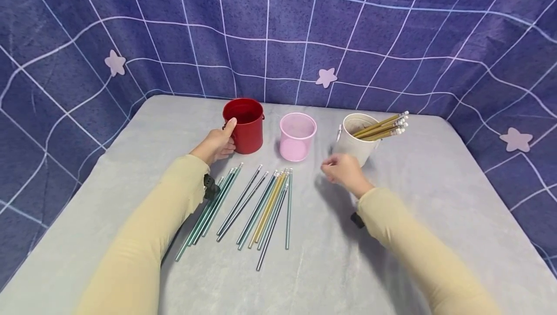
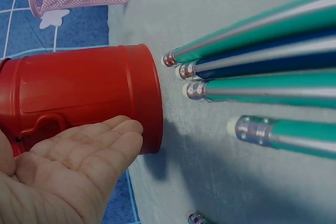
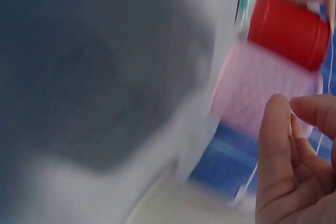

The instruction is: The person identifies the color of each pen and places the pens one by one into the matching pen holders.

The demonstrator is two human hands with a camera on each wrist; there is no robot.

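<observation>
My left hand (image 1: 217, 143) rests against the left side of a red bucket (image 1: 249, 136). In the left wrist view its fingers (image 2: 113, 140) lie fairly straight along the red wall. My right hand (image 1: 344, 172) is above the table, just in front of a white bucket (image 1: 354, 148) that holds several gold pencils (image 1: 380, 128). Its thumb and forefinger come close together, with nothing visible between them, in the right wrist view. Green pencils (image 1: 213, 208), dark blue pencils (image 1: 243, 204) and gold pencils (image 1: 269, 208) lie on the table before the red bucket.
Between the two buckets stands a pink mesh cup (image 1: 296, 146). The grey cloth-covered table (image 1: 326, 266) meets a blue grid-patterned curtain (image 1: 278, 25) at the back and sides. Star shapes (image 1: 326, 78) show on the curtain.
</observation>
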